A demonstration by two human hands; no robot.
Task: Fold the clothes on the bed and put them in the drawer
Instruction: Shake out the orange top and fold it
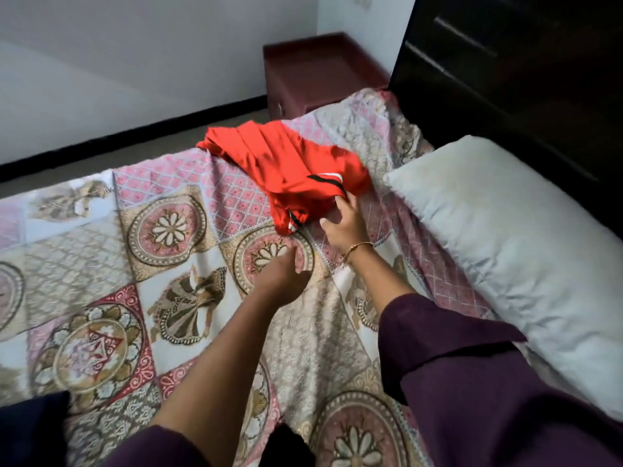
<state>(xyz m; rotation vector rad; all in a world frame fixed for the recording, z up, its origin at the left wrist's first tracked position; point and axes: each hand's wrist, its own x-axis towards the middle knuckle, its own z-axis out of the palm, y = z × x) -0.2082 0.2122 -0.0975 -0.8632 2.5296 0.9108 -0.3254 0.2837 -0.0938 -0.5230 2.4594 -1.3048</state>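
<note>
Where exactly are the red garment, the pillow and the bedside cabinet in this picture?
red garment (283, 163): head view, on the middle of its crumpled cloth.
pillow (512, 230): head view, on the middle of its pale top face.
bedside cabinet (320, 62): head view, on its dark red top.

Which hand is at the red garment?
The right hand, the one with the bracelet; its fingertips reach the red garment's near edge. The left hand hovers short of it, over the bedspread.

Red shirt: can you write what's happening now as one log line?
stage: reaching | red shirt: crumpled on bedspread | right hand: open, at hem | left hand: open, empty | folded: no
</note>
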